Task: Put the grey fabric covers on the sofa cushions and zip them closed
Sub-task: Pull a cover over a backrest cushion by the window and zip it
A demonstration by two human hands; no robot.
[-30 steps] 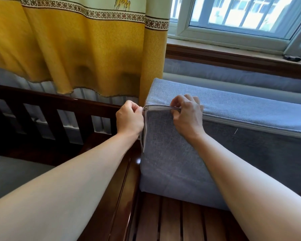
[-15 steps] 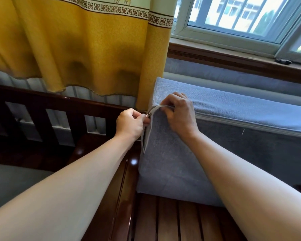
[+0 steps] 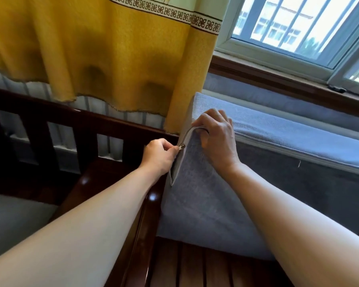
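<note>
head view is showing the zipping step: the left hand (image 3: 158, 155) is pinching the zip pull (image 3: 182, 146) on the side edge of the grey cushion (image 3: 205, 199), which is standing on the wooden sofa (image 3: 120, 129). the right hand (image 3: 217, 139) is gripping the cover's corner. next, the pull likely needs drawing down the short open stretch.

The cushion cover (image 3: 205, 199) is grey woven cloth, matt and slightly coarse. Its zipper pull (image 3: 182, 146) looks like shiny metal, though it is small. The sofa frame (image 3: 145, 206) is dark wood (glossy, lacquered, catching highlights). The yellow curtain (image 3: 112, 59) is matt, nubbly fabric.
</note>
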